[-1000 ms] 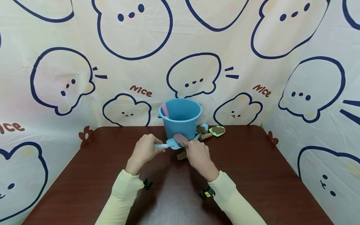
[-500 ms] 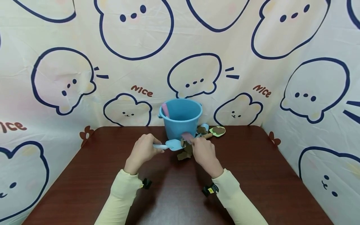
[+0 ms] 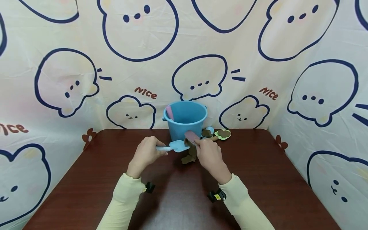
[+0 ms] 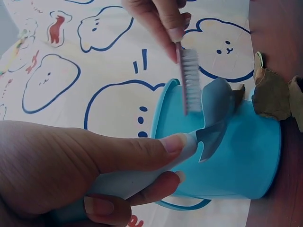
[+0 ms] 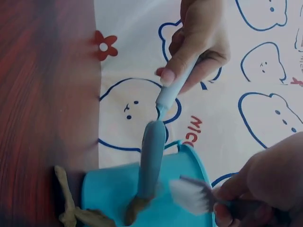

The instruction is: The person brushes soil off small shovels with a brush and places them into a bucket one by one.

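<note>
I see the L hand gripping the blue shovel by its handle & the R hand pinching the pink brush, just right of the blade. Both're on the near side of the blue bucket (brown bits nr the shovel tip).

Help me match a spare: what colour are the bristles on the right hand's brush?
The bristles are whitish, showing best in the left wrist view.

The place looks like a screened-off booth; what building holds it cannot be told. Cartoon-printed cloth with "Nice" lettering hangs on the left, right and far sides of a dark reddish-brown table.
</note>
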A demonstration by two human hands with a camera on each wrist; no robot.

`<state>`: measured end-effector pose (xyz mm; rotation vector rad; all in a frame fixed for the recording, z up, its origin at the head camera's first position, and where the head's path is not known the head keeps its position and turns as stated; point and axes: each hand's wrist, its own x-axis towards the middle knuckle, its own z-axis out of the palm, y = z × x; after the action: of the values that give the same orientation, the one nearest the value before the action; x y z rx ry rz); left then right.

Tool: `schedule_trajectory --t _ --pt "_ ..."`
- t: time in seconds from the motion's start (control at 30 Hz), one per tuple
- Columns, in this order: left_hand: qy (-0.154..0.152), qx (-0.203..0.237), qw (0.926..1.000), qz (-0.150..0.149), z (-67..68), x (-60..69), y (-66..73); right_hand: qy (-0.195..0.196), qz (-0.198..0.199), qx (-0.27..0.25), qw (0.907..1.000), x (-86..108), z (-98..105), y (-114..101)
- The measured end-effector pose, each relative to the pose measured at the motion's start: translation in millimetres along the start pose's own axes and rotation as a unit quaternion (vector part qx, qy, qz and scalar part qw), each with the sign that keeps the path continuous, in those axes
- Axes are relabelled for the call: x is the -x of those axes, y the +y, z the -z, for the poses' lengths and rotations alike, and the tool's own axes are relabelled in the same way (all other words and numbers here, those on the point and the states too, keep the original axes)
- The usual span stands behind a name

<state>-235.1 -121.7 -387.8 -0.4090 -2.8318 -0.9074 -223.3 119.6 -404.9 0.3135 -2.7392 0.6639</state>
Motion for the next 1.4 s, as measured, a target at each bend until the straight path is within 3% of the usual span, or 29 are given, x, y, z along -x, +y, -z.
schedule_trajectory --t 0.33,0.57,0.8,0.93,1.17,1.4 --pt "0.016 -0.002 0.9997 -0.020 1.2 0.9 -0.1 -0.035 0.046 -0.030 0.9978 7.8 -13 -17" --pt "0.036 -0.020 0.9984 -0.039 4.7 0.8 0.9 -0.014 0.047 0.066 0.9966 9.2 -23 -22" --pt "0.027 -0.014 0.9989 -0.037 4.0 1.2 1.0 0.008 0.031 0.100 0.9945 6.6 -18 -15" --pt "0.024 -0.006 0.9992 -0.032 3.0 1.7 1.4 0.019 0.023 0.091 0.9954 4.4 -14 -9" --pt "0.038 -0.011 0.9985 -0.038 3.5 2.1 1.7 0.001 0.041 0.001 0.9992 5.7 -14 -14" --pt "0.038 -0.018 0.9984 -0.037 6.6 2.1 2.5 -0.001 0.051 0.063 0.9967 9.5 -21 -20"
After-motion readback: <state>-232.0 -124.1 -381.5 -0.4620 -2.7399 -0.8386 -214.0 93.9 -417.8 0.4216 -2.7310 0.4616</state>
